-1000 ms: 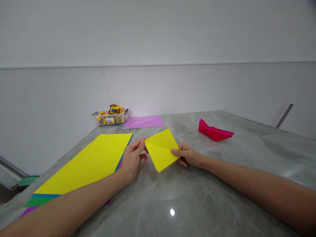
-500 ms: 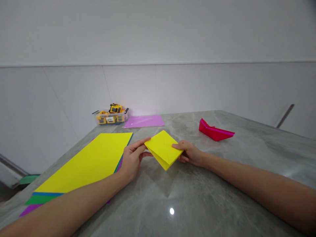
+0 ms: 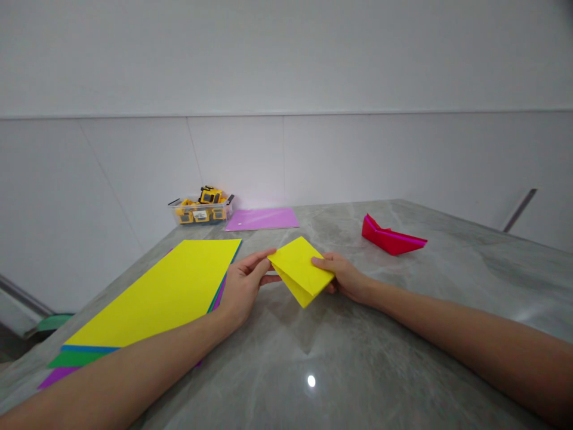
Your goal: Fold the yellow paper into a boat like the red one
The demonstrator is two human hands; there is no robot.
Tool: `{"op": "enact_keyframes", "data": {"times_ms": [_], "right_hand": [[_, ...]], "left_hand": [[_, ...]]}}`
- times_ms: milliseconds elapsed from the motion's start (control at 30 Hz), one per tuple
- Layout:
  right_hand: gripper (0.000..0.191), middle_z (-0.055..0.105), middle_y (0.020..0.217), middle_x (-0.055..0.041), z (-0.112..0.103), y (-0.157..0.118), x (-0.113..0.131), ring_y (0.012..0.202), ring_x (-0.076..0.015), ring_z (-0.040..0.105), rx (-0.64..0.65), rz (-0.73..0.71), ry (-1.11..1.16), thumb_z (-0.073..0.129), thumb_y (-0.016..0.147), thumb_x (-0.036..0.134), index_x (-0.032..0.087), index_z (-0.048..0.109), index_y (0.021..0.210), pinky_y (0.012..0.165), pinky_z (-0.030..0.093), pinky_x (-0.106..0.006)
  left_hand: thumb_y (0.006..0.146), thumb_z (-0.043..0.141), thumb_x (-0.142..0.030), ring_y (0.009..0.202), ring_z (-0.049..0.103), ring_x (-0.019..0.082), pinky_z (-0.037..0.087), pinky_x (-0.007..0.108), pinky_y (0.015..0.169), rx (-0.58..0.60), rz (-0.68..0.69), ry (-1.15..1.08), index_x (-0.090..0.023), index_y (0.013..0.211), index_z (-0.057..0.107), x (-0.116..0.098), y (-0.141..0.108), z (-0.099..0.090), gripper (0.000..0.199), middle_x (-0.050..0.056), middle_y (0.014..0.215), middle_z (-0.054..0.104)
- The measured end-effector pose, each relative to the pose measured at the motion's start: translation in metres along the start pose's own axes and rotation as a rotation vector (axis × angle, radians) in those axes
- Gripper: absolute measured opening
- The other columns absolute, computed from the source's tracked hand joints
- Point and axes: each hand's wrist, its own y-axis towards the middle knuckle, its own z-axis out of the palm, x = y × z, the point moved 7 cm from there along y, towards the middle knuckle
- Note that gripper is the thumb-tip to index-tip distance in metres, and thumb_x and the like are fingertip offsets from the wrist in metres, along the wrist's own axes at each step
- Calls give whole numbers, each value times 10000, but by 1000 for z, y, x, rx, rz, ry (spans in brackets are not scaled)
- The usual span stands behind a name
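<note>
Between my two hands, a folded sheet of yellow paper point(image 3: 302, 267) is held up over the grey table, turned like a diamond. Its layers stand apart along the lower left edge. My left hand point(image 3: 247, 285) pinches its left corner between thumb and fingers. On the other side, my right hand point(image 3: 342, 275) grips the right corner, thumb on top and fingers underneath, partly hidden by the paper.
A stack of coloured paper point(image 3: 165, 292), yellow on top, lies left under my forearm. Behind it stand a clear box point(image 3: 201, 214) of yellow toy vehicles and a flat pink-purple sheet point(image 3: 262, 219). At right sits a red folded paper boat point(image 3: 391, 237) on the marbled table point(image 3: 358, 370).
The yellow folded paper has shifted slightly right and tilted, and the gap between its layers at the lower left looks wider. Both hands keep their hold.
</note>
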Motion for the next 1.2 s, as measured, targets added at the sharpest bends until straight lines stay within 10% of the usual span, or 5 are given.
{"op": "enact_keyframes", "data": {"times_ms": [167,367,567,867,1200], "right_hand": [[527,543,516,-32,20,-18,7,408,-95,433,58,13,-563,482,817,604,134,607,614,374,262,-218],[212,609,817,-73,8,-42,61,678,-169,531,-441,-493,-1041,567,814,310,143,610,936,599,421,-291],[528,435,1318,-125,66,-66,58,1155,-228,450,248,-890,-1017,476,818,108,201,399,1332,942,409,-396],[204,622,916,-54,55,-47,46,853,-173,551,161,-657,-945,623,804,212,168,582,998,776,440,-309],[45,609,702,-10,22,-26,37,630,-119,521,-197,-426,-964,624,788,168,156,590,761,593,378,-238]], "left_hand": [[655,689,-209,708,674,188,514,254,592,-99,-177,-34,-143,1101,621,10,-1,-1,457,59,805,721],[627,687,-240,622,646,176,481,257,581,-50,-326,170,-121,965,672,18,-5,1,359,64,759,714],[662,655,-237,578,586,141,416,223,538,454,-424,459,-127,780,707,31,-15,23,169,19,690,684],[684,691,-316,768,649,218,476,298,683,376,-412,441,-142,924,721,17,-9,21,298,91,876,721],[721,694,-334,837,624,225,447,313,758,197,162,951,-205,953,677,-27,2,17,266,44,906,701]]}}
